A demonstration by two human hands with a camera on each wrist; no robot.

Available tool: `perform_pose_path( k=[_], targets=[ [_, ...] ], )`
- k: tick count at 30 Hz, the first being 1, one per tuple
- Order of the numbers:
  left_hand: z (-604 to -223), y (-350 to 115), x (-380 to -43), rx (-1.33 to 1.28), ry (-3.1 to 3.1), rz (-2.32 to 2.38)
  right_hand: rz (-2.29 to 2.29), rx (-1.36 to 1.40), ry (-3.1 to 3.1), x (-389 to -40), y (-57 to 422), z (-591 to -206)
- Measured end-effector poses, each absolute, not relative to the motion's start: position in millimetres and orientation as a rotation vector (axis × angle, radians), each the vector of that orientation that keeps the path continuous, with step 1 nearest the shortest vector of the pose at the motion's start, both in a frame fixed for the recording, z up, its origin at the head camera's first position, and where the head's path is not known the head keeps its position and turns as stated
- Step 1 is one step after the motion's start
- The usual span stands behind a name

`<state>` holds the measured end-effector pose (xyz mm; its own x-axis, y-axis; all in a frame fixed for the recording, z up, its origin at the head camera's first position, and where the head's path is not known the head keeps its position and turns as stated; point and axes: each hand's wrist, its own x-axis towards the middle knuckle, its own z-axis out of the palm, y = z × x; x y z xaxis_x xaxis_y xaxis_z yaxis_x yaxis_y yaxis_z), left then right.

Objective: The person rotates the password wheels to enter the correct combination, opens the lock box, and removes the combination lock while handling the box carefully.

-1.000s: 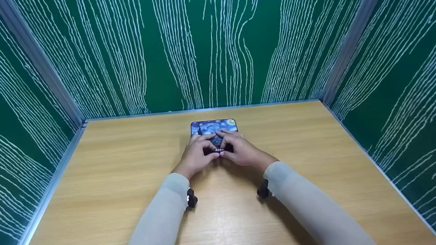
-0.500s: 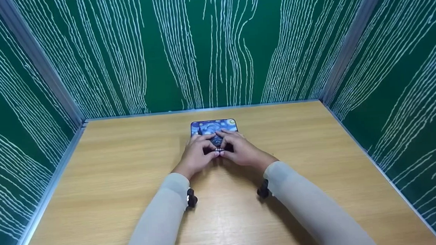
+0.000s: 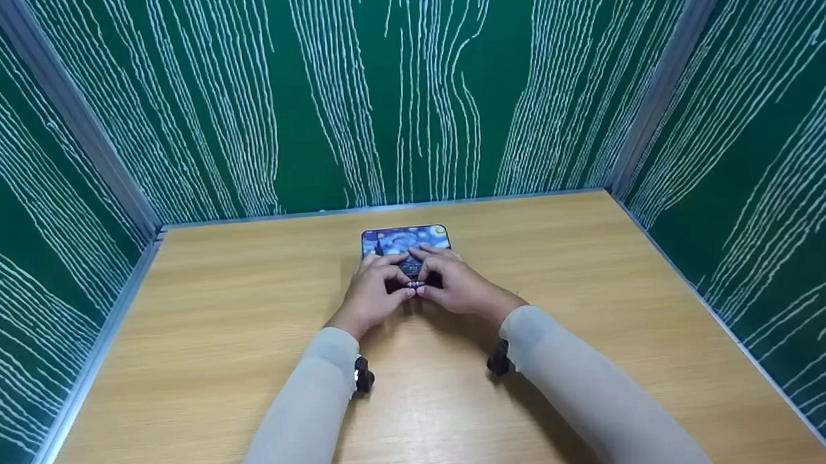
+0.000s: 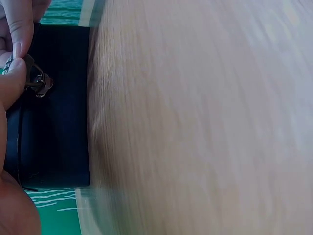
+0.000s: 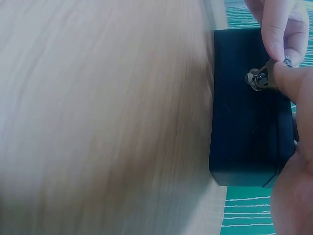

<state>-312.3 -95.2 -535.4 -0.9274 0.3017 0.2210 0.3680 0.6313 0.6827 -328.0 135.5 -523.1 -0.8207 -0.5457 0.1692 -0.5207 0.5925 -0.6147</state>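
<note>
A small dark box, its lid [image 3: 403,239] printed with a blue swirling starry-night picture, sits at the far middle of the table. On its dark front wall [image 4: 54,137] is a metal clasp [image 4: 46,87], from which a small padlock [image 5: 270,73] hangs by its shackle. Tiny banded dials [image 3: 414,284] show on the padlock between the thumbs. My left hand [image 3: 372,291] pinches one side of it, thumb toward me, other fingers over the lid. Mirroring that, my right hand [image 3: 462,286] pinches the other side. The fingertips cover most of the padlock's body.
The box stands on a light wooden table [image 3: 251,382]. Green panels [image 3: 405,91] with white wavy lines rise behind and on both sides, joined by grey metal corner posts [image 3: 650,106]. Each wrist wears a small black camera [image 3: 364,376].
</note>
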Motion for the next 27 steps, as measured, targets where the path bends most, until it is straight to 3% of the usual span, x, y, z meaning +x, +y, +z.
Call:
perform_pose_path(
  k=[27],
  targets=[
    [-534.1,-96.3,-312.1,-0.556,-2.778,-1.166,-1.036,-0.889,2.768,-328.4,134.9,-522.4]
  ],
)
